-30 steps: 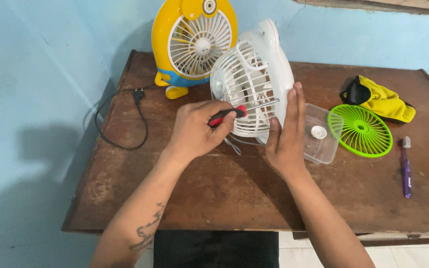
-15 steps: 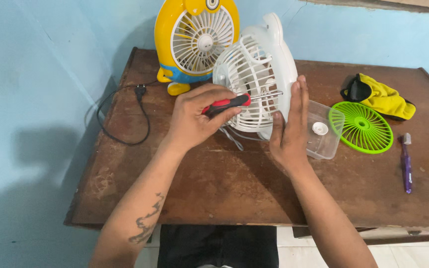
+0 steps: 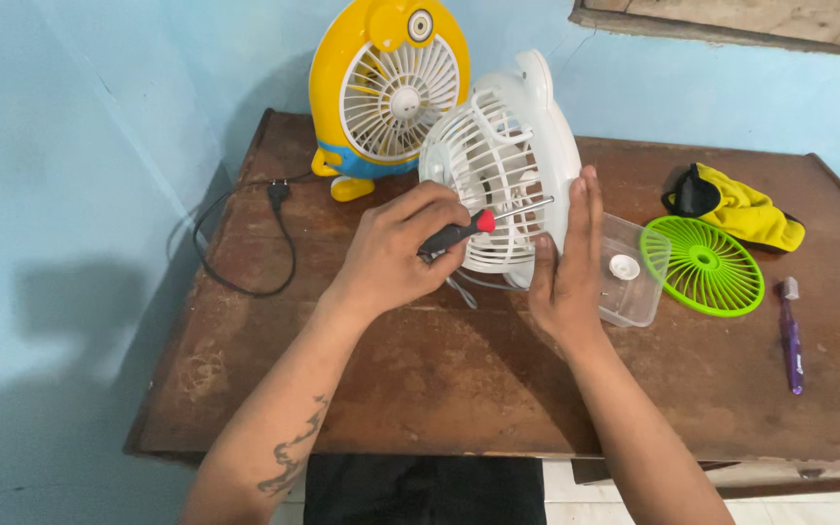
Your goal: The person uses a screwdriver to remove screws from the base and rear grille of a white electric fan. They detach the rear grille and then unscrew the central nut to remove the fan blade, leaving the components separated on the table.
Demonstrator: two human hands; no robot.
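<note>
- Head view: the white desk fan (image 3: pixel 503 165) stands upright near the middle of the brown wooden worktop (image 3: pixel 420 379), its grille facing 9 o'clock.
- The left hand (image 3: pixel 396 255) is clamped around the black-and-red handle of a screwdriver (image 3: pixel 478 222); the metal shaft points toward 3 o'clock and its tip lies against the fan's grille.
- The right hand (image 3: pixel 568 267) is flat and open, fingers together and pointing to 12 o'clock, with the palm pressed against the fan's rear housing at its 3 o'clock side.
- Just beside the right hand at 3 o'clock sits a clear plastic tray (image 3: pixel 634 292) with a small white cap (image 3: pixel 624 265) in it.
- Further toward 3 o'clock lies a green fan grille (image 3: pixel 702 264), flat on the worktop, and at its 1 o'clock a crumpled yellow-and-black cloth (image 3: pixel 736 209).
- A purple pen-like tool (image 3: pixel 791 335) lies near the worktop's 3 o'clock edge.
- At 11 o'clock of the white fan stands a yellow cartoon-shaped fan (image 3: pixel 391 87), close behind it.
- A black power cord with plug (image 3: pixel 255 233) loops over the worktop's 9 o'clock edge.
</note>
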